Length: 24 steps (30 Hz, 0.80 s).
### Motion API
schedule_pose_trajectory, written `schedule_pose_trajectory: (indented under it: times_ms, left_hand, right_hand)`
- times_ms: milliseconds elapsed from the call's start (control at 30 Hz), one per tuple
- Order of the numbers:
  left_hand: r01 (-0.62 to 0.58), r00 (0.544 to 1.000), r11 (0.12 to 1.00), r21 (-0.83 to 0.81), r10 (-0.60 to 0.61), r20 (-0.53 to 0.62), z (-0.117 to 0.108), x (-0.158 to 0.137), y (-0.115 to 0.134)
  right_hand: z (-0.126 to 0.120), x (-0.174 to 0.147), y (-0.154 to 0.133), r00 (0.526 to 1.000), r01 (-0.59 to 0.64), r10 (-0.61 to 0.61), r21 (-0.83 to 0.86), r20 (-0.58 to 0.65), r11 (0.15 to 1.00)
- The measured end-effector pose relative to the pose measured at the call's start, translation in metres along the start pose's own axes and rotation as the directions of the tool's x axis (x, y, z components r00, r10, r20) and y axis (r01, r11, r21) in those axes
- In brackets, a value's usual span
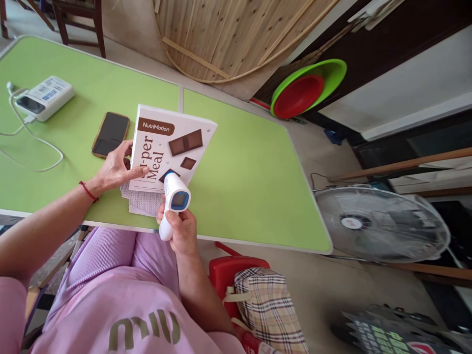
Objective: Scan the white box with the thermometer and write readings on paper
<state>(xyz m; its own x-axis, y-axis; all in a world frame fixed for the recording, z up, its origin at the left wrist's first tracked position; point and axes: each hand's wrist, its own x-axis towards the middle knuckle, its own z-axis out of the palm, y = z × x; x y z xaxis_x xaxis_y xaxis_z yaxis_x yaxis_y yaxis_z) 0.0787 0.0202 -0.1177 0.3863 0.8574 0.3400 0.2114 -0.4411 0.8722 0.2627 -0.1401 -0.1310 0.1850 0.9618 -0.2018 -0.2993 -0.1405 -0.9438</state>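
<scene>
My left hand [120, 166] grips the left edge of a white box [195, 135] printed "NutriMotion" and "Meal" with chocolate pieces, its thumb lying across the front. The box is tilted up over the green table. In my right hand [180, 228] is a white and blue infrared thermometer [172, 196], held by its handle. Its small screen faces me and its front end is close to the lower part of the box; I cannot tell whether they touch. Printed paper sheets [143, 202] lie beneath the box, partly hidden by it.
A phone [110, 134] lies left of the box. Farther left is a white power bank [46, 97] with a cable. The green table [250, 187] ends at the right near a fan [379, 223]. A red stool [221, 270] with a plaid bag [265, 305] stands below.
</scene>
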Motion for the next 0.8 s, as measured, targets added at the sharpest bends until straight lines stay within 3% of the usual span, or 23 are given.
schedule_pose_trajectory:
  times_ms: [300,367,433,500,600,700,800]
  left_hand:
    - [-0.089,0.993,0.991,-0.099,0.081,-0.085,0.003,0.002,0.001]
    - [-0.113,0.988,0.992,-0.049,0.107,-0.111,0.003,0.002,-0.002]
    - [-0.122,0.983,0.992,0.023,0.124,-0.133,0.004,0.003,-0.007]
    - [-0.122,0.98,0.989,0.088,0.134,-0.147,0.004,0.004,-0.014]
    - [-0.109,0.982,0.983,0.148,0.13,-0.137,0.005,0.005,-0.024]
    - [-0.097,0.986,0.978,0.185,0.119,-0.113,0.006,0.006,-0.032]
    - [-0.095,0.986,0.974,0.206,0.12,-0.114,0.007,0.009,-0.038]
  right_hand:
    - [-0.001,0.002,-0.012,0.994,0.108,-0.108,-0.058,0.01,0.992]
    - [-0.007,0.004,-0.02,0.983,0.174,-0.179,-0.116,-0.038,0.978]
    - [-0.02,0.009,-0.026,0.943,0.268,-0.305,-0.233,-0.137,0.935]
    - [-0.041,0.017,-0.031,0.862,0.324,-0.452,-0.434,-0.231,0.84]
    - [-0.078,0.031,-0.03,0.797,0.242,-0.568,-0.751,-0.207,0.614]
    - [-0.11,0.044,-0.024,0.815,0.092,-0.562,-0.925,-0.143,0.368]
    - [-0.127,0.051,-0.017,0.855,0.004,-0.51,-0.982,-0.095,0.191]
